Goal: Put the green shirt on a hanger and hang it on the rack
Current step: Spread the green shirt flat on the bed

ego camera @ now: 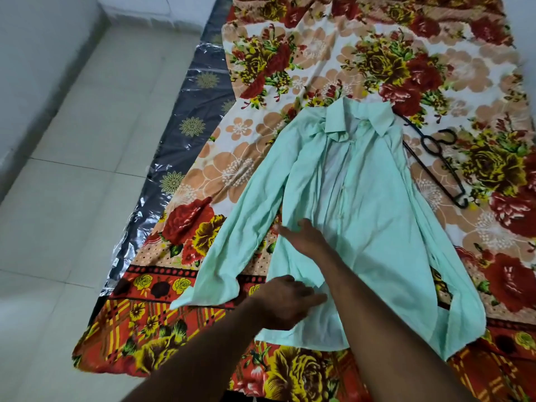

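The light green long-sleeved shirt lies spread out, front up, on the bed with its collar at the far end and both sleeves angled down along its sides. A black hanger lies flat on the sheet just right of the collar, apart from both hands. My right hand reaches across and rests flat, fingers apart, on the shirt's left side at mid-body. My left hand is at the lower left front of the shirt, with its fingers closed on a fold of the fabric. No rack is in view.
A floral bedsheet in red, yellow and peach covers the mattress. Its plastic-wrapped dark edge shows along the left side. A pale tiled floor and a white wall lie to the left.
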